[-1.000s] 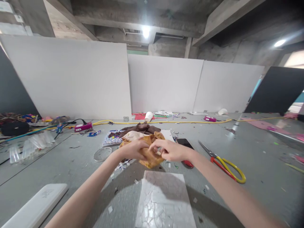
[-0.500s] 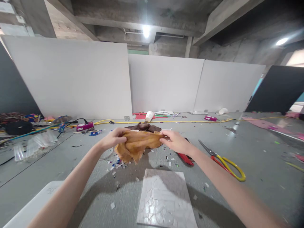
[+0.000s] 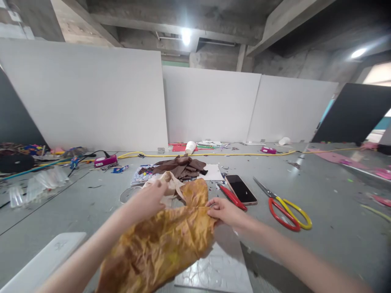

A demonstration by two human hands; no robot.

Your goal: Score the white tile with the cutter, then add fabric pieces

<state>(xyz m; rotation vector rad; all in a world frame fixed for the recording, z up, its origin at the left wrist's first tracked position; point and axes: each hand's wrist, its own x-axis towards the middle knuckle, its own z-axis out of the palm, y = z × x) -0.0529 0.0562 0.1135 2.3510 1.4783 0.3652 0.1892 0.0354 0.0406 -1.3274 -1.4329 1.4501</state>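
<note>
A wrinkled ochre cloth with brown and yellow stains spreads in front of me, partly over a white embossed tile. My right hand pinches its upper right edge between thumb and fingers. Over the cloth's upper left side is my left hand, blurred; its fingertips are not clear enough to show a grip. Just beyond that hand lies a crumpled off-white cloth. Dark brown cloth is heaped behind it, on a pebble-patterned piece.
Right of my right hand lie a red-handled tool, a phone and scissors with red and yellow handles. A white plastic piece is at lower left. Clear tubes, a paper cup and a yellow cable lie farther off.
The ochre cloth has come nearer to me and spread out over part of the tile. Both hands have shifted lower. The phone and off-white cloth now show more.
</note>
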